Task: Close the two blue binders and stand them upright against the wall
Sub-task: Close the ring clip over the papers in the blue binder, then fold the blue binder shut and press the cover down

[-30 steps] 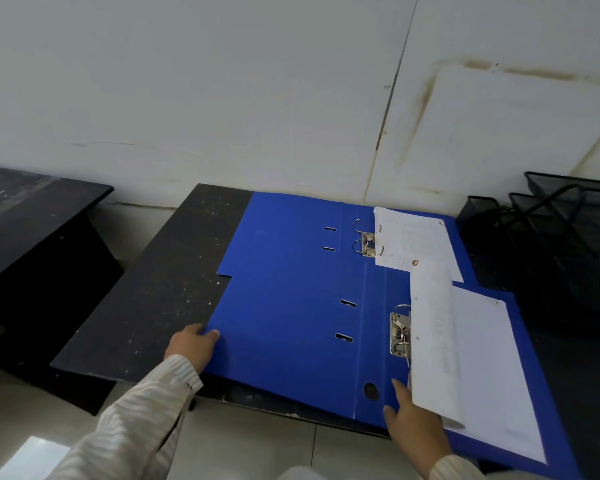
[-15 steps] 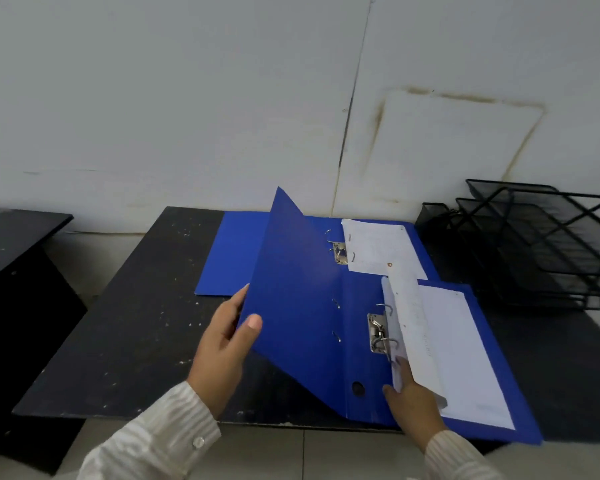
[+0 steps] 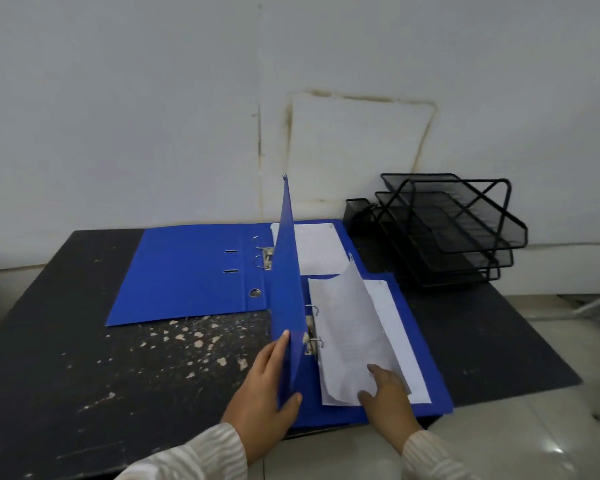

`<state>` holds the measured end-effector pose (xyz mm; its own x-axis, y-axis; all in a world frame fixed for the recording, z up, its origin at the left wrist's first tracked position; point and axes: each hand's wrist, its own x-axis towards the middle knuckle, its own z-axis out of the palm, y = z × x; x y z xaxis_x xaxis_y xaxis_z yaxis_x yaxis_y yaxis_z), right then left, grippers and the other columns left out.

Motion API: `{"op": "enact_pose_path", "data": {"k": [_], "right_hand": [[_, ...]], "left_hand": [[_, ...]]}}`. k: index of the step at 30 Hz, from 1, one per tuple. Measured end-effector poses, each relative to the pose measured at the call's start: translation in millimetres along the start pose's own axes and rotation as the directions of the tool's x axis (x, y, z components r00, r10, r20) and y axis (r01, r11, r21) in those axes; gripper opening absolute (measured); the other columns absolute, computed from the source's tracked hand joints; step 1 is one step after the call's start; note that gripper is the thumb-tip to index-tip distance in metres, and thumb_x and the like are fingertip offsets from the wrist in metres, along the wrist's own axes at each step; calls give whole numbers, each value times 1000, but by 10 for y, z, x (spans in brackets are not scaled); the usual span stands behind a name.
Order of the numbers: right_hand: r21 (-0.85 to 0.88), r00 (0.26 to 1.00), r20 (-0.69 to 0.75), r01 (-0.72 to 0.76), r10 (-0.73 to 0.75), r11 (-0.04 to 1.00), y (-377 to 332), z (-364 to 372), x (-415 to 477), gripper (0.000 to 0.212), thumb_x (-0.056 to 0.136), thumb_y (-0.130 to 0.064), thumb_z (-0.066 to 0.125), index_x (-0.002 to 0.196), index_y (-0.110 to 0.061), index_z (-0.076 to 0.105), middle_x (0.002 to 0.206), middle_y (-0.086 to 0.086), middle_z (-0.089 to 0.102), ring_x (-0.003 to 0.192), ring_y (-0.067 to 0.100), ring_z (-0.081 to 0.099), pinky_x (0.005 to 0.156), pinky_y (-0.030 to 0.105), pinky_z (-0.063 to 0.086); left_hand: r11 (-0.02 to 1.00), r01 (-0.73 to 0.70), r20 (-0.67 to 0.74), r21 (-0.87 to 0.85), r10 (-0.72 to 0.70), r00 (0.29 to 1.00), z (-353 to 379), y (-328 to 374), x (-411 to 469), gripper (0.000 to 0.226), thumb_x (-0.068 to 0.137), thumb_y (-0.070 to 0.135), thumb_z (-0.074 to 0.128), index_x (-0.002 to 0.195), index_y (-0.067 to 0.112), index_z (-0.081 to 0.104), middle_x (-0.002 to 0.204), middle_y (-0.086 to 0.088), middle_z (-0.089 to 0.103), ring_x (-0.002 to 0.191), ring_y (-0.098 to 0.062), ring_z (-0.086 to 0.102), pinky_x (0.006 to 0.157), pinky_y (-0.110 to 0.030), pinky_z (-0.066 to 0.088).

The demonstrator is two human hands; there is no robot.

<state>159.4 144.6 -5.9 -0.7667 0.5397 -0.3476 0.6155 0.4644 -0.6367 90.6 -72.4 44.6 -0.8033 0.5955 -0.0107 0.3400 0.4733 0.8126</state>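
Two blue binders lie on a black table [image 3: 84,358]. The far binder [image 3: 187,275] is open flat near the wall [image 3: 153,116], with white paper on its right half. The near binder [image 3: 426,372] lies at the table's front edge; its left cover [image 3: 286,292] stands nearly vertical. My left hand [image 3: 264,389] grips that cover's near edge. My right hand [image 3: 385,393] presses on loose white sheets [image 3: 350,327] that curl up beside the metal rings [image 3: 312,337].
A black wire-mesh stack of letter trays [image 3: 458,233] stands at the table's back right, with a small mesh holder [image 3: 357,213] beside it. The tabletop is scuffed with pale chips at the front left. Pale floor shows to the right.
My left hand has swung the near binder's left cover up from flat to almost vertical. My right hand has moved from the binder's spine edge onto the loose sheets.
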Motion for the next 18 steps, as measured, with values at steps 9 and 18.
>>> {"op": "enact_pose_path", "data": {"k": [9,18], "right_hand": [[93,996,31,-90,88,992,496,-528,190,53,92,-21,53,142,-18,35,148,5,37,135,24,37,107,31,34],[886,976,116,-187,186,424,840,-947,394,27,96,-34,46,99,-16,66,87,5,74,91,23,62,85,37,49]], "left_hand": [[935,-27,104,354,-11,994,538,305,277,89,86,31,52,132,62,-18,156,22,-5,138,-10,32,79,-20,52],[767,-49,315,640,-203,927,1011,605,594,79,90,32,48,146,49,-6,161,9,-12,150,-26,-1,101,-40,46]]}}
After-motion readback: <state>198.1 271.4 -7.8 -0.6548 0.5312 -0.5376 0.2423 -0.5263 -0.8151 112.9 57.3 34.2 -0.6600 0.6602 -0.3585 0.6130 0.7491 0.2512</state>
